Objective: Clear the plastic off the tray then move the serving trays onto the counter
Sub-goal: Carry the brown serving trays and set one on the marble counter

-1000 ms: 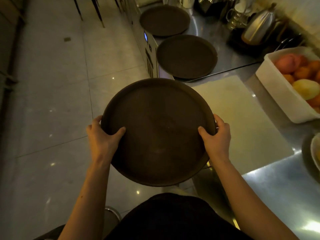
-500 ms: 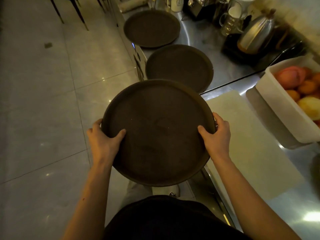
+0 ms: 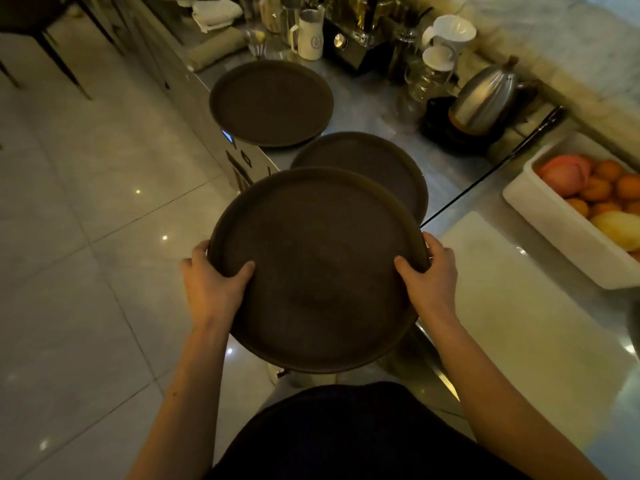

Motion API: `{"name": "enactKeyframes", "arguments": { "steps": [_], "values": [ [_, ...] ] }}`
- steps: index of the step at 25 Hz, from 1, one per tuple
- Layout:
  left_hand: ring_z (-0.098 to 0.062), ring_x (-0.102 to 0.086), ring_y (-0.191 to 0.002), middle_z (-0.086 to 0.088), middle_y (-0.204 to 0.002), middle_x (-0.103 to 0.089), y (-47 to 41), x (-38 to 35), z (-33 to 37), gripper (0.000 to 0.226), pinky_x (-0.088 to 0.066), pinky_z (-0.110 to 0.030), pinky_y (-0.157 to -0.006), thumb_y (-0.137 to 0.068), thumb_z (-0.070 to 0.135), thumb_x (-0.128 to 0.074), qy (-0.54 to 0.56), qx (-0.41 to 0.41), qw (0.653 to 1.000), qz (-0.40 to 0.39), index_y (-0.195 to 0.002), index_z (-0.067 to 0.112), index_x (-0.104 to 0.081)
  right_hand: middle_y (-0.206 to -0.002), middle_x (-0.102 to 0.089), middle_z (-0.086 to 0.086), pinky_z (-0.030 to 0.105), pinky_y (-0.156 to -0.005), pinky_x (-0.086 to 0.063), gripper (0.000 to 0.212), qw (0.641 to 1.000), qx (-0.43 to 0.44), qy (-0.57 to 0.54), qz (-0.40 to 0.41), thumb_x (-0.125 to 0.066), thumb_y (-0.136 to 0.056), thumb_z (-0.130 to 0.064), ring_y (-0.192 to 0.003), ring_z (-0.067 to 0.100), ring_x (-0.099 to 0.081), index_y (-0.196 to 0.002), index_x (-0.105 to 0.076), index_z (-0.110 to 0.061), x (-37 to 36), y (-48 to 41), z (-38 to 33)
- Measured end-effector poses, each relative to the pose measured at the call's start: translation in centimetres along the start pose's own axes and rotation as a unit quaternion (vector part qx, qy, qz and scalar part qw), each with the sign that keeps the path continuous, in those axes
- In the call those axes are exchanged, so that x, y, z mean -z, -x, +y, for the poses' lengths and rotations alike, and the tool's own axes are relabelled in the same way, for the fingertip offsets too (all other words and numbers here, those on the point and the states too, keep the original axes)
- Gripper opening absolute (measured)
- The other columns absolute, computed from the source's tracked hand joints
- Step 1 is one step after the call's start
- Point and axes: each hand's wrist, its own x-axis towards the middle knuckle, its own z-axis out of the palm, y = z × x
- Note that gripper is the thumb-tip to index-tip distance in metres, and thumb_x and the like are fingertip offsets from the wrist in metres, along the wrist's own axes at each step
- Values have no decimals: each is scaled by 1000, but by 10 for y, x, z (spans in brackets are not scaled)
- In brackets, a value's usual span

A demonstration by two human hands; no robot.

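I hold a round dark brown serving tray (image 3: 318,268) in front of me, over the floor at the counter's front edge. My left hand (image 3: 211,289) grips its left rim, thumb on top. My right hand (image 3: 433,278) grips its right rim the same way. Its far edge overlaps a second brown tray (image 3: 374,168) lying flat on the steel counter (image 3: 460,188). A third brown tray (image 3: 272,102) lies further back on the counter. No plastic is visible on any tray.
A white cutting board (image 3: 526,323) lies on the counter to the right. A white bin of fruit (image 3: 568,220) stands beyond it. A steel kettle (image 3: 485,98), a white dripper, glass jars and cups crowd the back. Tiled floor (image 3: 86,237) spreads to the left.
The view has moved forward along the counter. The held tray has come nearer to the second tray and now overlaps it. Both hands keep the same grip.
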Motion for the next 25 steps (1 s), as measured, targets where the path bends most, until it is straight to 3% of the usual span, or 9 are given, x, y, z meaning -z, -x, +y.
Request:
{"name": "enactKeyframes", "arguments": {
  "steps": [13, 19, 25],
  "values": [
    [-29, -45, -128, -11, -143, -35, -114, -79, 74, 83, -41, -41, -106, -77, 28, -80, -39, -62, 992, -103, -145, 17, -34, -120, -48, 7, 31, -93, -43, 59, 994, -81, 20, 76, -71, -83, -29, -106, 15, -47, -137, -47, -19, -28, -78, 6],
    [-31, -43, -129, -13, -141, -36, -152, -135, 106, 83, -40, -43, -107, -78, 30, -79, -96, -54, 985, -132, -146, 15, -33, -126, -50, 11, 30, -93, -40, 60, 993, -99, 24, 56, -71, -84, -29, -113, 26, -53, -138, -47, -16, -38, -139, 24],
    [-34, -41, -130, -16, -142, -34, -174, -173, 127, 84, -38, -43, -106, -78, 28, -79, -128, -52, 978, -159, -145, 12, -32, -129, -49, 12, 26, -92, -34, 59, 992, -119, 46, 24, -69, -86, -30, -116, 27, -51, -138, -45, -15, -40, -177, 39]
  ]
}}
